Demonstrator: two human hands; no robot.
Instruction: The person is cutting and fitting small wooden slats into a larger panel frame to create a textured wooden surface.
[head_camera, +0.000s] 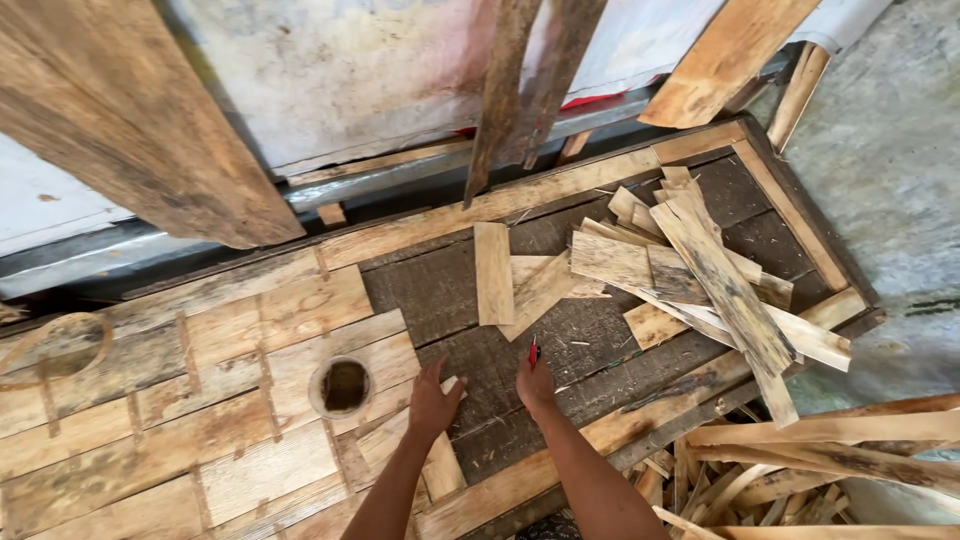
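Note:
My left hand (434, 400) lies flat, fingers spread, on a short pale wood piece (437, 462) at the edge of the laid boards. My right hand (535, 380) is closed around a small red marker or pencil (533, 351), its tip on the dark panel (440, 290) inside a wooden frame (560, 186). Light wooden boards (200, 400) cover the left part of the frame; one has a round hole (344, 386). A loose pale slat (493, 273) lies on the dark panel beyond my hands.
A heap of offcut slats (690, 270) sits on the right half of the panel. More scrap strips (800, 450) lie on the floor at lower right. Long planks (120, 110) lean against the wall behind. Grey concrete floor (890, 150) lies to the right.

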